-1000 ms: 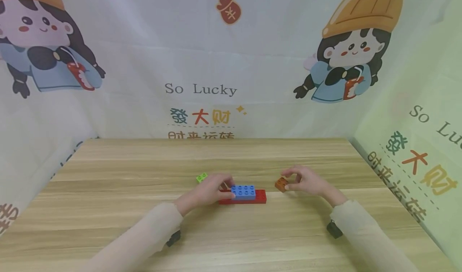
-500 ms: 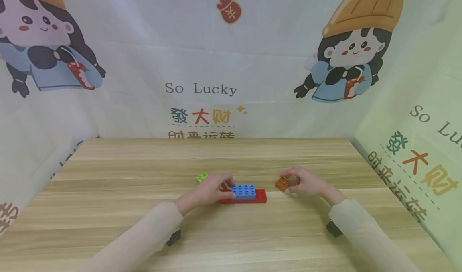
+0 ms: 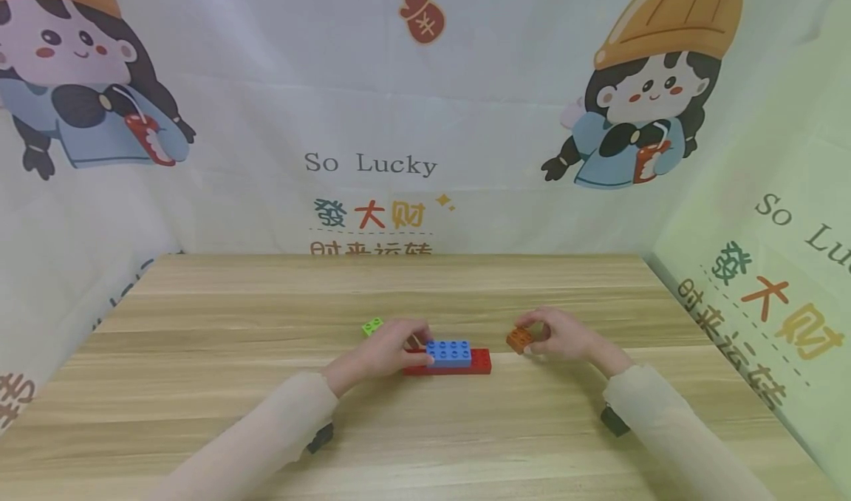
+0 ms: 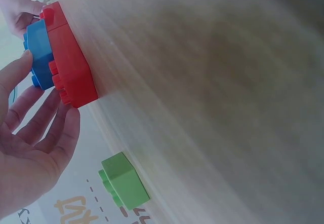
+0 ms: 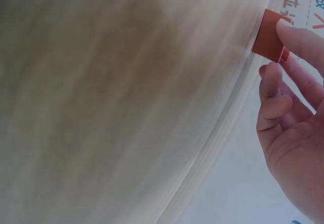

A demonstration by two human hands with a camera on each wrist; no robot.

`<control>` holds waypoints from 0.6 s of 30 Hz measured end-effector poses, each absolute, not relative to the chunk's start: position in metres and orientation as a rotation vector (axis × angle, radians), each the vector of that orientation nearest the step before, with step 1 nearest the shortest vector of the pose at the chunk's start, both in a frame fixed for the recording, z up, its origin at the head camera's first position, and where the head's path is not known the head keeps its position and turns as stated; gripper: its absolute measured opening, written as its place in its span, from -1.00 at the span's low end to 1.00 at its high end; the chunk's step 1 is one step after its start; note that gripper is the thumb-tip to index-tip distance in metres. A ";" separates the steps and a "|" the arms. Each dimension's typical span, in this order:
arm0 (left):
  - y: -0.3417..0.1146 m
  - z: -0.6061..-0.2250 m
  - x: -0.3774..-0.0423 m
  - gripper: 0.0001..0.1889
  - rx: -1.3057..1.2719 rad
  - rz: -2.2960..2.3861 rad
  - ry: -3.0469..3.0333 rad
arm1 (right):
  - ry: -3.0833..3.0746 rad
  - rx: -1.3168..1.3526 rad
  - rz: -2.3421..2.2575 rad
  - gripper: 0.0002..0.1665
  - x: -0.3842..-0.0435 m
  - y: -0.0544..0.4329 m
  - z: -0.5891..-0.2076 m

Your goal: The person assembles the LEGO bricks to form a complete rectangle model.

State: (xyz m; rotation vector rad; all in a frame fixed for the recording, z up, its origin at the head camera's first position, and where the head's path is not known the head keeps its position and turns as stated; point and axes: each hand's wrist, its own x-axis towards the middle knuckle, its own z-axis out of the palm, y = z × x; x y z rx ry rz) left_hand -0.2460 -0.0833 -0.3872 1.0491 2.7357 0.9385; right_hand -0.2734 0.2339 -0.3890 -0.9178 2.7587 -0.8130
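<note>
In the head view a blue toy brick sits on top of red toy bricks laid in a row. My left hand holds the blue brick at its left end, the thumb on the near side and the fingers reaching behind. A seam between the red bricks shows in the left wrist view. To the right, my right hand pinches a small orange brick between thumb and fingers, close over the table. The right wrist view shows the orange brick with its studs partly hidden by the hand.
A light green brick lies behind my left hand, partly covered by it. The wooden table ends at a printed cloth backdrop, which also hangs along both sides.
My right hand has turned the orange brick slightly and shifted a little with it. The left hand, the blue brick and the red bricks stay in place.
</note>
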 end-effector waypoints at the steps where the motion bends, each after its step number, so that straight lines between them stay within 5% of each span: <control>1: -0.083 -0.387 -0.246 -0.78 1.051 0.941 2.734 | 2.753 -0.918 -0.819 -0.53 -0.273 0.234 -0.389; 18: -0.084 -0.388 -0.247 -0.78 1.040 0.956 2.725 | 2.746 -0.885 -0.815 -0.58 -0.272 0.230 -0.389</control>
